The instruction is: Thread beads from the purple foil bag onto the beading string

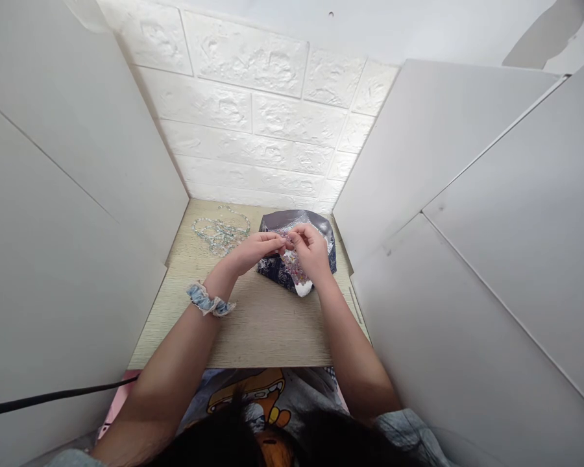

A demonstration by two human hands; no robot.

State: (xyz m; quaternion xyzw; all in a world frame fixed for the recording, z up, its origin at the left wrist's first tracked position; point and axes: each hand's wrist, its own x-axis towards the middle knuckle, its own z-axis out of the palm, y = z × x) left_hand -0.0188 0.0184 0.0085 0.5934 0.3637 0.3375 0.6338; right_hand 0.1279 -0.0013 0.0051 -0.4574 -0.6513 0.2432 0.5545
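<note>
Small multicoloured beads show through a clear bag [294, 264], which hangs below my fingers with a white patch at its lower end. My left hand [254, 253] comes in from the left, thumb and fingers pinched at the bag's upper edge. Close beside it, my right hand [313, 254] pinches the top of the same bag, its fingertips nearly touching the left ones. Exactly what lies between the fingertips is too small to see. Behind and under both hands sits a dark blue patterned pouch [275, 274] with a silver lining, its mouth gaping.
Pale green and white beaded strands [220, 235] lie in a loose heap at the back left of the wooden tabletop [267, 331]. White panels [448, 162] close in on both sides, and a white brick-textured wall [253, 143] stands behind. A black cable [58, 394] crosses at lower left.
</note>
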